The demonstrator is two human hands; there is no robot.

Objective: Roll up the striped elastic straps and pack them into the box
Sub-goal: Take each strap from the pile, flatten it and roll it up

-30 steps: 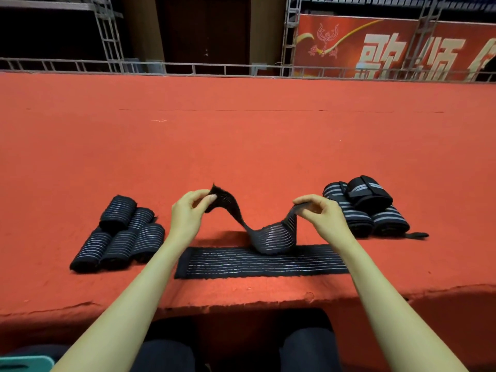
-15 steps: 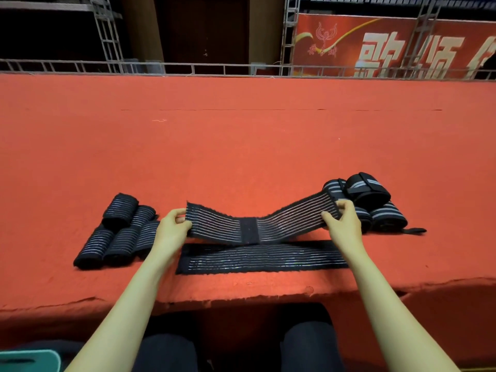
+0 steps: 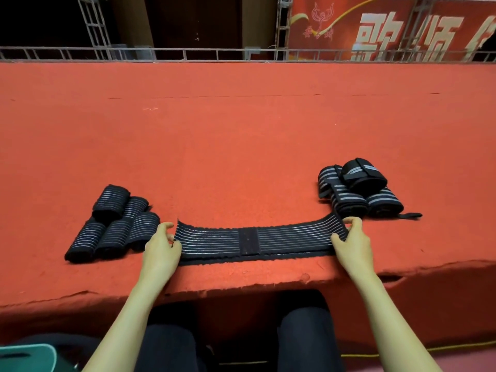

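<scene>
Flat strap (image 3: pixel 257 238) centre on table (image 3: pixel 241 146); rolled straps (image 3: pixel 112 224) left, rolls (image 3: pixel 354 191) right.

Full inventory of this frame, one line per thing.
open strap: one, black, pale-striped, stretched flat at table's near edge
second strap: one, black, under it, edge showing
thin-striped rolls: five, black, left pile
wide-striped rolls: about four, black and grey, right pile
table: one, red covering
railing: one, grey metal, far edge
banner: one, red, top right
teal object: one, bottom left
legs: two, dark trousers, below table
left hand: pinches open strap's left end
right hand: pinches its right end
</scene>
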